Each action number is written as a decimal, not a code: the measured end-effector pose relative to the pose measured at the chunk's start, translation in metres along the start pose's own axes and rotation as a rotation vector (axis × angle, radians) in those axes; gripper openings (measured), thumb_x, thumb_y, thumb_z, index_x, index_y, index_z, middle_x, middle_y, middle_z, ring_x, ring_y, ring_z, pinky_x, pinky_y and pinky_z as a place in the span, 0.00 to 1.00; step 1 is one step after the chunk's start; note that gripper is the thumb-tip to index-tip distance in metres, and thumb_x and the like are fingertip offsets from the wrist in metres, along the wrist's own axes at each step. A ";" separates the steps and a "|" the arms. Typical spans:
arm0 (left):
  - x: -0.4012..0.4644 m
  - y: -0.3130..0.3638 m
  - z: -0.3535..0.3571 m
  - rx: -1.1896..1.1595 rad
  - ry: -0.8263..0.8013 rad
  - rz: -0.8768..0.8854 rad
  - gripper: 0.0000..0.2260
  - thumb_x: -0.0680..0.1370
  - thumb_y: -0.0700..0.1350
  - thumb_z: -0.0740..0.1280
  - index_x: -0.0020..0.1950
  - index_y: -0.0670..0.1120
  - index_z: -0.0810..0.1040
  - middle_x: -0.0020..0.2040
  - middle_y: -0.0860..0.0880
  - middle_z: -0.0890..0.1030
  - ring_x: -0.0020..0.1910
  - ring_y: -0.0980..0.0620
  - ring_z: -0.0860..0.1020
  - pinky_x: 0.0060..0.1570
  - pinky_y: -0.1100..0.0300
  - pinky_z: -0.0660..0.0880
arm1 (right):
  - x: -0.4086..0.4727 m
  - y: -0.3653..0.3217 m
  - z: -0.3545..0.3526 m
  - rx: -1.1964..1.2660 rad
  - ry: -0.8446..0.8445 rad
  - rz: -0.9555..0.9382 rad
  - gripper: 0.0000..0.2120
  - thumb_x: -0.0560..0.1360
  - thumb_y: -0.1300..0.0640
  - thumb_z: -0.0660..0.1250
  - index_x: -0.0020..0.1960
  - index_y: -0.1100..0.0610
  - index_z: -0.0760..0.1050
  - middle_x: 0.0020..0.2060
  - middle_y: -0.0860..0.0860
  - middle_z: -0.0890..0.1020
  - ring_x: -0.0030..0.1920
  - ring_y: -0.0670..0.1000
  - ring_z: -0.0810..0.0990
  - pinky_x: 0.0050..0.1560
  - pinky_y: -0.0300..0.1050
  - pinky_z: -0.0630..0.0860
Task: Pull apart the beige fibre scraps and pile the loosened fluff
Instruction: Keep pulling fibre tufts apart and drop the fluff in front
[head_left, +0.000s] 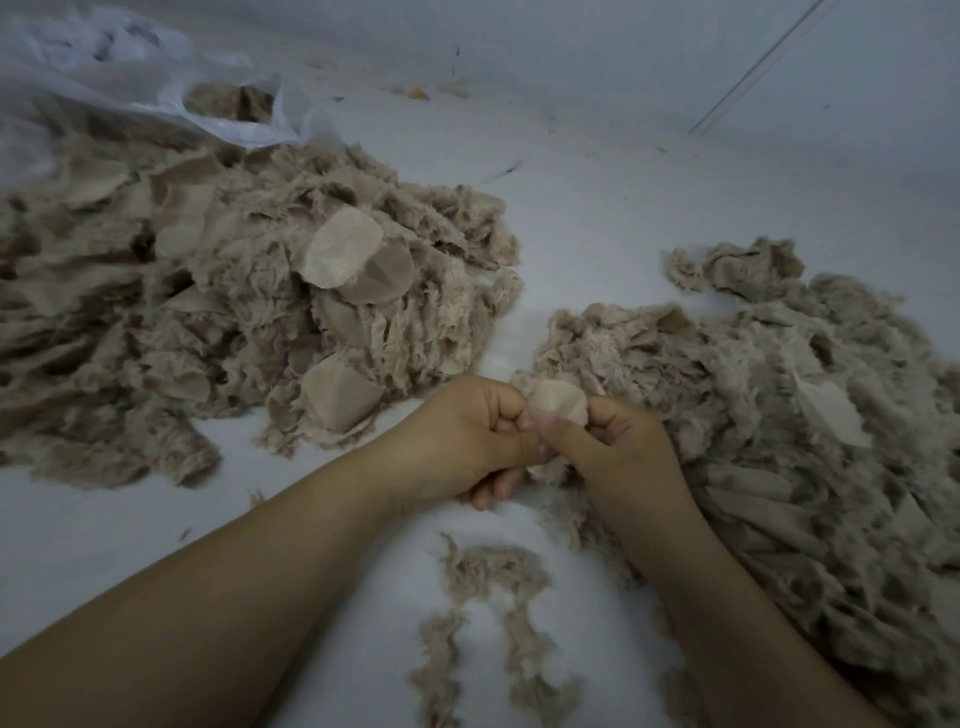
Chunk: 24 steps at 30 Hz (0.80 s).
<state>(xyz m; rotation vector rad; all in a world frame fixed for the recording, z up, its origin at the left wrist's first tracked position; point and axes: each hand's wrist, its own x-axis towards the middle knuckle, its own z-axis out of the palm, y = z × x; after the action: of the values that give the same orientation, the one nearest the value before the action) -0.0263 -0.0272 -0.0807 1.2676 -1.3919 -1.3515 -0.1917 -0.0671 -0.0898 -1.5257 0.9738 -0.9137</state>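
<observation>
On the pale floor (597, 218), two beige fibre heaps (234, 322), white bag (130, 78) behind

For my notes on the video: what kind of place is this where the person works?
Probably a floor or low surface in a small textile workshop or home workplace. Two heaps of beige fibre scraps lie on a pale sheet, and a white plastic bag holds more.
</observation>
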 end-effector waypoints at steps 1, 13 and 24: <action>0.000 0.000 0.000 -0.021 0.004 0.003 0.10 0.77 0.42 0.70 0.36 0.45 0.77 0.25 0.44 0.77 0.18 0.53 0.72 0.19 0.66 0.67 | 0.001 0.002 -0.001 -0.004 0.014 0.007 0.16 0.70 0.50 0.70 0.34 0.64 0.76 0.30 0.67 0.76 0.31 0.52 0.72 0.32 0.45 0.70; 0.001 -0.005 0.005 -0.081 0.220 0.184 0.08 0.79 0.34 0.66 0.41 0.41 0.78 0.27 0.43 0.79 0.21 0.51 0.75 0.22 0.63 0.71 | 0.001 0.000 -0.002 -0.038 0.065 0.001 0.21 0.77 0.57 0.69 0.31 0.65 0.66 0.25 0.57 0.65 0.27 0.49 0.62 0.29 0.41 0.61; 0.005 -0.006 0.010 -0.069 0.445 0.324 0.08 0.80 0.35 0.64 0.41 0.42 0.75 0.23 0.48 0.72 0.20 0.56 0.67 0.23 0.66 0.65 | 0.002 0.005 -0.004 -0.122 0.039 0.023 0.12 0.74 0.63 0.71 0.34 0.63 0.76 0.25 0.53 0.70 0.26 0.48 0.63 0.28 0.40 0.61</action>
<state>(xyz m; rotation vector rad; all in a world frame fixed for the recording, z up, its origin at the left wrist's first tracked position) -0.0358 -0.0295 -0.0887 1.1498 -1.1623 -0.8284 -0.1947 -0.0711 -0.0945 -1.5999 1.0898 -0.8839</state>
